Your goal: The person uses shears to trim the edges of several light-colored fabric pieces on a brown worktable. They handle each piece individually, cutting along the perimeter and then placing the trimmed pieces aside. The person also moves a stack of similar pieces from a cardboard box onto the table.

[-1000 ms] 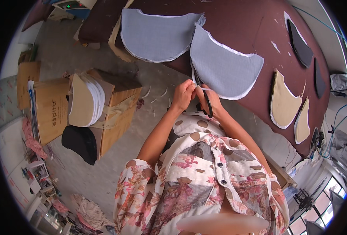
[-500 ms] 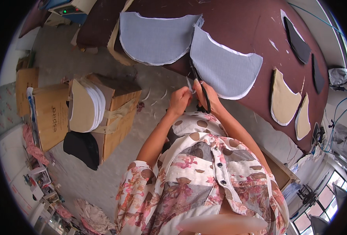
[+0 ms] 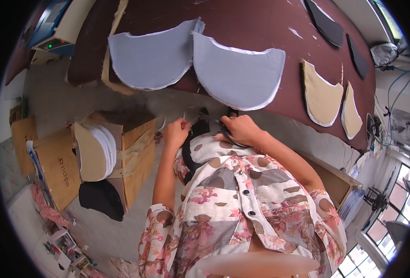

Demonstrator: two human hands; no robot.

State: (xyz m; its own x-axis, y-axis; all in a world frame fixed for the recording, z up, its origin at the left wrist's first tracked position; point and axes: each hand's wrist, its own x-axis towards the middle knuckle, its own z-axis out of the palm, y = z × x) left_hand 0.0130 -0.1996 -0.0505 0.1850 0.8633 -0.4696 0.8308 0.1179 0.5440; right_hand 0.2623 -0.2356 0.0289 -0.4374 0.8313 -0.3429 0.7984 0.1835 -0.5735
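right hand (image 3: 243, 130) closed round scissors (image 3: 212, 119), near table (image 3: 260, 23) edge | scissors: likely rigid, light; hold by loops | left hand (image 3: 177, 133) pinched, contents unclear | grey panel (image 3: 238, 76) on table: likely light, semi-stiff; pinch rim

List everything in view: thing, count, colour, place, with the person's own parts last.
Table: 1, maroon, across the top.
Large curved pieces: 2, grey-blue, near table's edge.
Smaller curved pieces: 2, beige, table's right side.
Narrow pieces: 2, black, table's far right.
Boxes: at least 2, brown, left.
Stack: 1, beige and white, against a box.
Curved panel: 1, black, below the stack.
Machine: 1, white and blue, upper left.
Small clutter: count unclear, mixed colours, lower left.
Scissors: 1, black-handled, centre.
Shirt: 1, white floral, bottom.
Left hand: 1, bare, left of scissors.
Right hand: 1, bare, closed on scissors.
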